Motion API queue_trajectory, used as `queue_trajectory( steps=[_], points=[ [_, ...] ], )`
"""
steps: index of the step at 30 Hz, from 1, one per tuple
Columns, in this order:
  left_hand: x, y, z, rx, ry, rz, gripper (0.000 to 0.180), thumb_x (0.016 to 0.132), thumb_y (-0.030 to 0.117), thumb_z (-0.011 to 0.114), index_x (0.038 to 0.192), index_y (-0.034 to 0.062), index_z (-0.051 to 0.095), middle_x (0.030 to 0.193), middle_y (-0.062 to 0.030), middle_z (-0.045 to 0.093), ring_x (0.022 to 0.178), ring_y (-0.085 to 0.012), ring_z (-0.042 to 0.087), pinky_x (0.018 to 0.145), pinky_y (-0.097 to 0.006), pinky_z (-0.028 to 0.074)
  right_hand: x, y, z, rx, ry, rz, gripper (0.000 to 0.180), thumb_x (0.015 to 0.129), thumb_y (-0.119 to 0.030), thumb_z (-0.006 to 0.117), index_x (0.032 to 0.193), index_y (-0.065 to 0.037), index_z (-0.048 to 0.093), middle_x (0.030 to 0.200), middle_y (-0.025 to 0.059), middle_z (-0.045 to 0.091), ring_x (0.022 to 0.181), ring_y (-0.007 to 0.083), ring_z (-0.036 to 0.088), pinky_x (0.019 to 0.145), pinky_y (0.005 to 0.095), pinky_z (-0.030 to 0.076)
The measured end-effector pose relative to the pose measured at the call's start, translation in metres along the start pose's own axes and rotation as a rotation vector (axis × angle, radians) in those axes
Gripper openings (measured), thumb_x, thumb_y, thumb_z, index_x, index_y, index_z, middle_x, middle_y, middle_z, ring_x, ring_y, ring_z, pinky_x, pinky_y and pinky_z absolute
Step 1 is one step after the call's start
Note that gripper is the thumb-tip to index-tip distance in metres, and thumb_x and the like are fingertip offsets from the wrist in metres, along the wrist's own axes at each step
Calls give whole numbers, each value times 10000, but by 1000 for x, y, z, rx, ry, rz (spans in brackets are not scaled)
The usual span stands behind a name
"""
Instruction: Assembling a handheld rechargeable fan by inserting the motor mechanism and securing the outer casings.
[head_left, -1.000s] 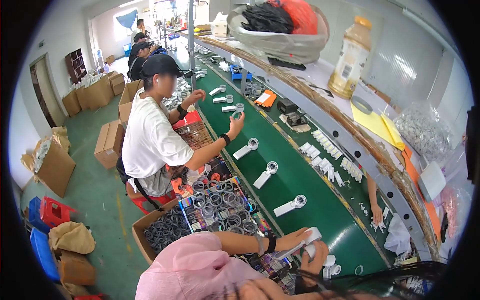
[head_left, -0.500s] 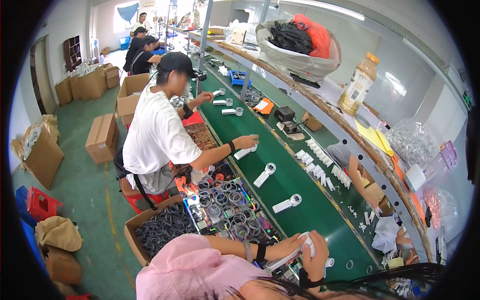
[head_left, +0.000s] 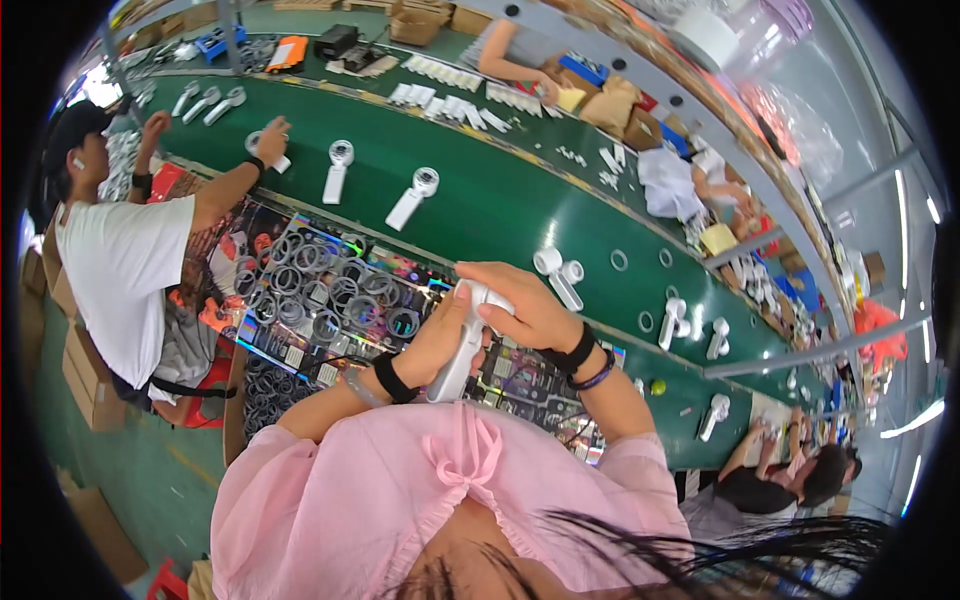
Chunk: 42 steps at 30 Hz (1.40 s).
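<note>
Both my hands hold a white handheld fan [head_left: 455, 373] in front of my chest, over the near worktable. My left hand [head_left: 436, 338] is closed round its body, the handle end pointing down toward me. The fingers of my right hand [head_left: 522, 303] curl over the round head, covering most of it. Grey rings [head_left: 330, 283] lie scattered on the patterned tabletop, left of my left hand. Beyond my right hand, a white fan with round white parts beside it [head_left: 565, 285] rests on the green conveyor belt [head_left: 480, 225].
More white fans [head_left: 412, 198] lie along the belt. A co-worker in a white shirt [head_left: 130, 260] reaches over it at left. A box of dark rings [head_left: 268, 405] stands below the table. A metal-edged shelf [head_left: 740, 150] runs above, and other people's arms [head_left: 515, 65] show across the belt.
My view has swung to the right, bringing more of the belt and both my arms into sight. The fan stays in both hands.
</note>
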<state>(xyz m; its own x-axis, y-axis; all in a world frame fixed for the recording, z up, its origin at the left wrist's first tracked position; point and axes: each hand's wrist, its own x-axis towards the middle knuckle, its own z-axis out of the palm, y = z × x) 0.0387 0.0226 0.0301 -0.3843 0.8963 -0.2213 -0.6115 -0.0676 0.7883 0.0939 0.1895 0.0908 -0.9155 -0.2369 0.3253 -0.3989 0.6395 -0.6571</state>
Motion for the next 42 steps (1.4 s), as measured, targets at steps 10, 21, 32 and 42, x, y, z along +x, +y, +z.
queue_trajectory(
  steps=[10,21,32,42],
  points=[
    [-13,-7,6,-55,-13,-88,564,961,634,257,1075,117,451,752,-53,564,474,-149,550,416,-291,486,-3,4,-4,91,-174,-60,486,874,-150,513,1338,-11,479,1229,206,575,1102,372,567,959,407,436],
    [-24,-26,7,76,47,-229,535,979,601,263,1063,124,491,722,-43,570,486,-144,557,427,-293,484,-36,5,55,386,378,724,367,981,-273,486,1116,35,632,948,167,702,862,213,675,782,298,498],
    [-19,-35,4,-18,33,-350,539,972,608,291,1041,120,508,726,-45,575,490,-158,567,421,-309,494,-44,25,87,211,554,605,323,980,-251,430,847,0,585,722,71,625,676,155,598,636,287,461],
    [-10,-39,-8,-173,29,-575,467,977,553,372,1058,109,491,772,-48,568,532,-181,584,442,-352,516,-62,57,99,449,442,738,314,984,-264,474,909,1,625,840,52,630,771,129,590,705,272,473]
  ],
)
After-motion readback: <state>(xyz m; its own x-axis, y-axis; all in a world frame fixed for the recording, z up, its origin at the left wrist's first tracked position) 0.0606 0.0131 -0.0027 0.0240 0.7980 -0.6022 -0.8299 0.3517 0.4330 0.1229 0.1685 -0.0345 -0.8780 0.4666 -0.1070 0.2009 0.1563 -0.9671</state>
